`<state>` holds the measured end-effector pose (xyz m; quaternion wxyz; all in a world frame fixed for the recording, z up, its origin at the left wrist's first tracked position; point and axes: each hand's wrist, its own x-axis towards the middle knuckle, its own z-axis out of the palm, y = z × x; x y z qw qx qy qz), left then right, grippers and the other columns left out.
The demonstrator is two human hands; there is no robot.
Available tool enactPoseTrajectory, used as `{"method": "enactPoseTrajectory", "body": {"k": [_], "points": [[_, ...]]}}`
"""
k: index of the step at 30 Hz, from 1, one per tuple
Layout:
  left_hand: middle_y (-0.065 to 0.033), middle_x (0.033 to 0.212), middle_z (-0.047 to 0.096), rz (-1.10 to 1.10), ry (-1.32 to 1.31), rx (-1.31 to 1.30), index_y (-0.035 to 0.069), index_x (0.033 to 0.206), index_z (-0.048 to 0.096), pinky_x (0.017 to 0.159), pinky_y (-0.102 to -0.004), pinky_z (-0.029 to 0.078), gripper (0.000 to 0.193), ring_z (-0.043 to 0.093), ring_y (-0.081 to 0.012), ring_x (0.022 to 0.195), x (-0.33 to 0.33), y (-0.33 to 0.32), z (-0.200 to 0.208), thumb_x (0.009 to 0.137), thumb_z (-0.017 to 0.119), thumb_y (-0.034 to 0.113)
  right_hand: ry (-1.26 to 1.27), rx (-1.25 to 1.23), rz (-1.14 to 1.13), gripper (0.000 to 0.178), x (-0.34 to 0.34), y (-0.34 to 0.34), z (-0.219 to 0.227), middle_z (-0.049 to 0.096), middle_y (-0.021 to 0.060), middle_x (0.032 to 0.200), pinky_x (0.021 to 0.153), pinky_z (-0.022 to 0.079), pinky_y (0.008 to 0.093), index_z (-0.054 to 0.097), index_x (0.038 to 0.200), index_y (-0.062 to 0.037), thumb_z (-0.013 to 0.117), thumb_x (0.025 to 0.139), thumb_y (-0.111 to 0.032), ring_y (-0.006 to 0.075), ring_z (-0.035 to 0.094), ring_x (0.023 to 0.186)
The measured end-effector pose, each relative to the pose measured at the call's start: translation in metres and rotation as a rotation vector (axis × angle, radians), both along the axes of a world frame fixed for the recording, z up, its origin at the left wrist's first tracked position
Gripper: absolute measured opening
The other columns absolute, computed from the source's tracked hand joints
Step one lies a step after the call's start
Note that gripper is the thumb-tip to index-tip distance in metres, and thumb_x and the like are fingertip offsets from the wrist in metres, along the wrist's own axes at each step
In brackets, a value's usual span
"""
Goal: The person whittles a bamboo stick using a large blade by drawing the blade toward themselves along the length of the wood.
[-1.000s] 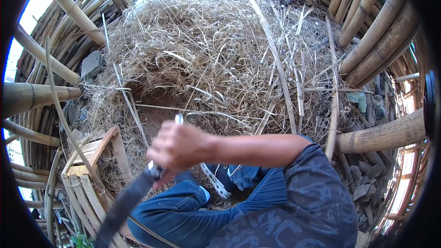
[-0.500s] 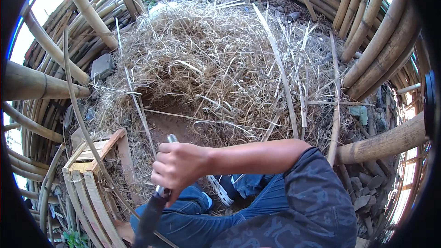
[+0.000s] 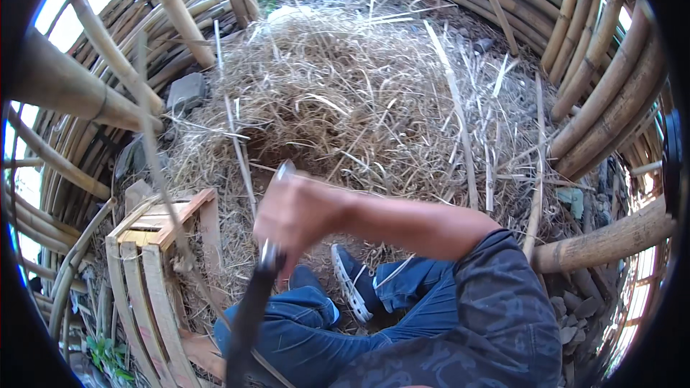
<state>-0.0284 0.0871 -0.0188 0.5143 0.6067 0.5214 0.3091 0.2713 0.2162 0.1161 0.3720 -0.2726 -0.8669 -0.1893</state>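
My right hand (image 3: 291, 215) is closed around the metal handle of a large knife (image 3: 250, 323), blurred by motion. Its rounded handle end sticks out above the fist, and the dark broad blade runs down past my left knee to the lower edge. A long, thin bamboo strip (image 3: 159, 179) passes left of the hand, over a slatted wooden crate (image 3: 154, 294), and down behind the blade. My left hand does not show, so whether it holds the strip's lower end is hidden.
A heap of dry bamboo shavings (image 3: 338, 93) covers the ground ahead, with long split strips (image 3: 453, 93) across it. Thick bamboo poles (image 3: 93, 93) stand at left, another pole (image 3: 607, 241) at right. A grey block (image 3: 187, 91) sits beyond the crate. My crossed legs (image 3: 302, 334) fill the near middle.
The view has shifted, so the surroundings appear farther right. My right hand has moved slightly forward and right with the knife, and more of its blade shows.
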Motion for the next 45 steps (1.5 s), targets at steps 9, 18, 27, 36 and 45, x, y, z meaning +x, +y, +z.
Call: {"method": "enactPoseTrajectory", "body": {"k": [9,18,27,36,45], "points": [[-0.0028,0.044,0.047,0.053,-0.022,-0.039,0.007,0.051,0.045,0.038,-0.0272,0.036,0.054,0.047,-0.0121,0.037,-0.017,-0.020,-0.006,0.098,0.053,0.034,0.236,-0.262,-0.501,0.050,0.027,0.009,0.011,0.059,0.0018,0.053,0.041,0.049,0.0336,0.058,0.065,-0.0126,0.069,0.080,-0.059,0.0137,0.058,0.041],[-0.0024,0.043,0.047,0.122,-0.030,-0.068,0.007,0.050,0.044,0.037,-0.0270,0.035,0.055,0.047,-0.0116,0.037,-0.041,-0.062,-0.004,0.098,0.052,0.034,-0.213,-0.152,-0.086,0.043,-0.006,-0.011,-0.006,0.047,-0.0050,0.055,0.043,0.043,0.0278,0.049,0.071,-0.0157,0.066,0.081,-0.054,0.0126,0.055,0.047],[-0.0021,0.042,0.046,0.213,-0.094,-0.014,0.008,0.049,0.044,0.037,-0.0269,0.035,0.057,0.047,-0.0112,0.036,-0.104,-0.160,-0.038,0.099,0.051,0.034,0.124,-0.531,-0.350,0.050,0.028,-0.002,0.001,0.061,0.0057,0.057,0.042,0.049,0.0344,0.054,0.068,-0.0106,0.068,0.080,-0.057,0.0220,0.061,0.045],[-0.0004,0.042,0.047,0.180,-0.144,-0.224,0.010,0.046,0.044,0.037,-0.0279,0.034,0.057,0.047,-0.0096,0.036,-0.087,-0.150,0.008,0.099,0.050,0.032,-0.413,-0.461,0.001,0.043,-0.044,-0.030,0.020,0.051,-0.0004,0.055,0.045,0.047,0.0323,0.052,0.071,-0.0146,0.072,0.075,-0.053,0.0181,0.059,0.049],[-0.0042,0.042,0.051,0.073,-0.026,0.108,0.007,0.048,0.052,0.039,-0.0316,0.042,0.053,0.055,-0.0176,0.037,-0.092,-0.151,-0.023,0.097,0.051,0.025,-0.205,-0.616,-0.247,0.051,-0.018,-0.011,0.021,0.060,0.0017,0.054,0.043,0.049,0.0321,0.057,0.069,-0.0127,0.069,0.077,-0.061,0.0172,0.059,0.043]]}}
